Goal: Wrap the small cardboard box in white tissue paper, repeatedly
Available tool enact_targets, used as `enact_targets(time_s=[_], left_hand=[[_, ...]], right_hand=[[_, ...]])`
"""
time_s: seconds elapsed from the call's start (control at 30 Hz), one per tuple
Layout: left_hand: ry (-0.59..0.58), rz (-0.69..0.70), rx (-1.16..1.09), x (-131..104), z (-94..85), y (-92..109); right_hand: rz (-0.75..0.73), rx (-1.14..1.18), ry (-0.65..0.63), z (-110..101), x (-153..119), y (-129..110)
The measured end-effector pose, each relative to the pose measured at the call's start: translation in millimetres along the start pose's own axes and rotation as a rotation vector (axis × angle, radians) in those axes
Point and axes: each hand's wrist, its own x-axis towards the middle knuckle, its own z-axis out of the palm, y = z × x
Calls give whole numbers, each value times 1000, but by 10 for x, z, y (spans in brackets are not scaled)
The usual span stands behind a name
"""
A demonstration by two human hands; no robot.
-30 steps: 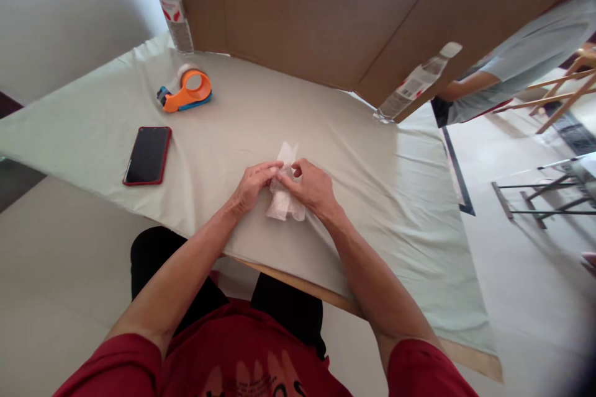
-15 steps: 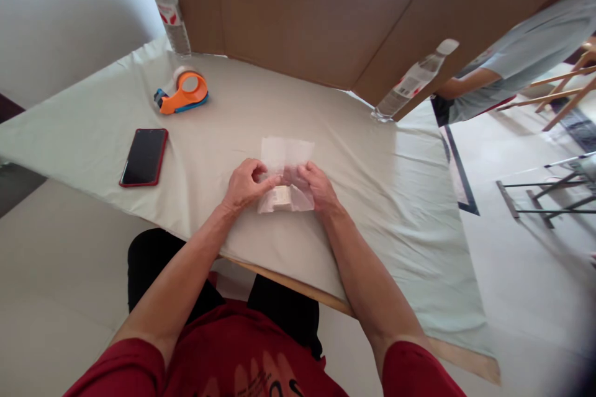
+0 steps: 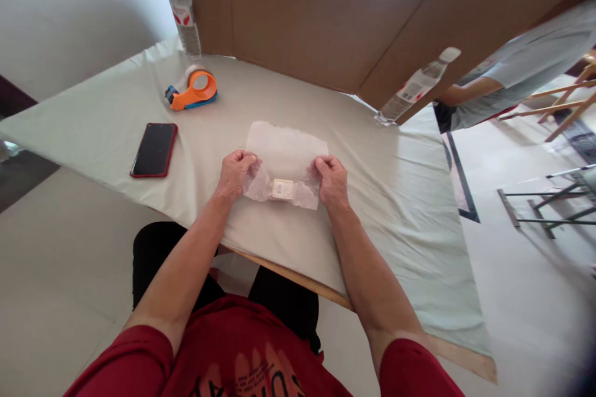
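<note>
A sheet of translucent bubble wrap [image 3: 287, 142] is spread on the cloth in front of me. On its near part sits a small pale box [image 3: 282, 189] with a barcode label facing up. My left hand [image 3: 235, 173] pinches the sheet's left side between thumb and fingers. At the opposite side, my right hand [image 3: 333, 180] is closed on the sheet in the same way. Neither hand touches the box, which lies midway between them. The wrap is crumpled on both sides of the box.
An orange tape dispenser [image 3: 195, 92] and a dark phone [image 3: 154, 150] with a red edge lie to the left. Water bottles stand back left [image 3: 185, 12] and right [image 3: 419, 87], by a brown cardboard panel [image 3: 316, 12]. Beyond it, a person's arm [image 3: 472, 92] shows.
My hands have moved apart, and the bubble wrap between them is now opened out wider and flatter. The box is more fully exposed. The view has shifted slightly.
</note>
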Motion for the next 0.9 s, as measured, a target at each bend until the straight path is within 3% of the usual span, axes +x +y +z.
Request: enact_targets(time_s=[0.07, 0.17, 0.27, 0.33, 0.47, 0.57, 0.63, 0.7, 0.77, 0.9], left_hand=[[55, 36, 7, 10, 9, -7], [31, 89, 115, 3, 0, -26], [5, 114, 242, 9, -28, -65], [24, 135, 289, 22, -39, -86], [163, 314, 384, 19, -33, -49], [169, 520, 513, -28, -32, 56], [48, 562, 612, -79, -43, 142], [-84, 494, 694, -146, -76, 227], [-213, 390, 727, -232, -142, 303], [-500, 308, 765, -430, -351, 397]], right_hand=[[-15, -78, 24, -35, 46, 50], [-17, -164, 93, -78, 98, 101], [-175, -265, 245, -127, 122, 39], [-275, -320, 223, -156, 98, -89], [-209, -462, -260, -183, -57, -415], [-183, -662, -456, -199, -209, -562], [-191, -707, -485, -216, -314, -605], [-228, -657, -545, -240, -434, -640], [-236, -600, -691, -275, -572, -684], [-75, -663, -1032, -377, -818, -744]])
